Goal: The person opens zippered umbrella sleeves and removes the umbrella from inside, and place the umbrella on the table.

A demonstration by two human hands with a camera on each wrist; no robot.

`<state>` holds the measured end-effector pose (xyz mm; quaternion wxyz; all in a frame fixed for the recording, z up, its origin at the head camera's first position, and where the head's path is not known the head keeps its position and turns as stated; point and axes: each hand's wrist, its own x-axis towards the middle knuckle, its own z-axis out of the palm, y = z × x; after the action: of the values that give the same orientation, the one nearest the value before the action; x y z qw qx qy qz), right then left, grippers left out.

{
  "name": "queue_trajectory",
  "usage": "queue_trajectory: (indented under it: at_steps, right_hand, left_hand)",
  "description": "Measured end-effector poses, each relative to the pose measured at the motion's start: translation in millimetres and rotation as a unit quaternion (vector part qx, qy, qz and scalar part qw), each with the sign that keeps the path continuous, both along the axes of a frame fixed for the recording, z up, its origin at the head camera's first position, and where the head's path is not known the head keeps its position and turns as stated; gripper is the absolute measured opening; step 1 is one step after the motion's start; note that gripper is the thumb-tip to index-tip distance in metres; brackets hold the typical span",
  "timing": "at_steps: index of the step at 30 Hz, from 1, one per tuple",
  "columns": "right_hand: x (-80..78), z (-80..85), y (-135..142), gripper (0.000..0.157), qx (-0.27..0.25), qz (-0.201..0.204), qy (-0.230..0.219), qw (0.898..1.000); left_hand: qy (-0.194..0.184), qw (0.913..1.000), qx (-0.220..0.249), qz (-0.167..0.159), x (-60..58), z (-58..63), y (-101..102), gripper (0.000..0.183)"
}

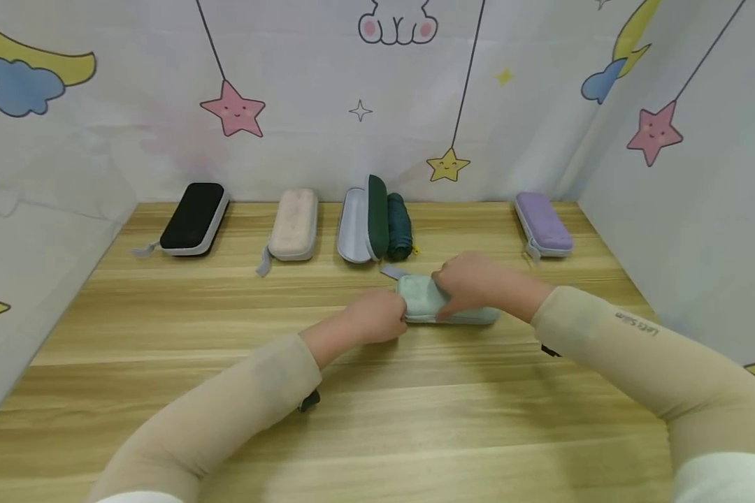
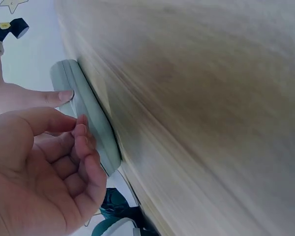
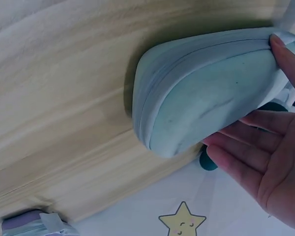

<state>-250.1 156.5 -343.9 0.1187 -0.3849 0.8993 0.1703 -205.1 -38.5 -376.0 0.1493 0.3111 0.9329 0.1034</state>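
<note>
A mint-green zip case point(image 1: 420, 297) lies lengthwise on the table between both hands. At its left end is my left hand point(image 1: 377, 316), fingers curled and thumb against forefinger at the zipper seam point(image 2: 69, 73). The fingertips hide what they pinch there, most likely the zipper pull. My right hand point(image 1: 472, 283) holds the case from above, thumb on the near side and fingers on the far side. In the right wrist view the thumb point(image 3: 285, 54) presses beside the zipper. The case looks closed along the side seen there.
Along the back stand a black case point(image 1: 193, 216), a beige case point(image 1: 294, 223), an open dark green case point(image 1: 377, 216) with a folded dark green umbrella point(image 1: 399, 227) beside it, and a purple case point(image 1: 543, 222). A grey strap point(image 1: 393, 271) lies behind the mint case. Patterned cloth walls edge the wooden table.
</note>
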Motion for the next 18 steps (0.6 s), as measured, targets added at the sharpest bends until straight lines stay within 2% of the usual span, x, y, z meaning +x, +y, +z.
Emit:
queue_trajectory:
  at_steps: [4,7,10,13,15,18]
  right_hand:
    - [1.4,1.0,0.1,0.072,-0.004,-0.017,-0.015,1.000]
    - [-2.9,4.3,6.0,0.083,-0.019,-0.033,-0.058,0.998]
    - [-8.0,10.9,11.6,0.098,-0.038,-0.048,-0.116,0.991]
    - [-9.5,16.4,14.5,0.105,-0.043,-0.062,-0.164,0.984]
    - [-8.2,17.5,15.8,0.106,-0.041,-0.066,-0.183,0.980]
    - [-4.4,14.9,18.6,0.105,-0.038,-0.060,-0.188,0.979]
  left_hand:
    - [-0.021,0.9995,0.011,0.022,0.2,-1.6,-2.4,0.040]
    - [-0.037,0.9986,0.016,0.034,-1.6,-3.4,-4.3,0.041]
    - [-0.045,0.9983,0.013,0.035,-3.3,-4.2,-4.9,0.040]
    - [-0.045,0.9984,0.007,0.034,-3.9,-4.7,-4.7,0.038]
    - [-0.043,0.9985,0.001,0.034,-3.6,-4.9,-4.6,0.037]
    - [-0.039,0.9988,-0.012,0.026,-1.9,-5.1,-4.1,0.036]
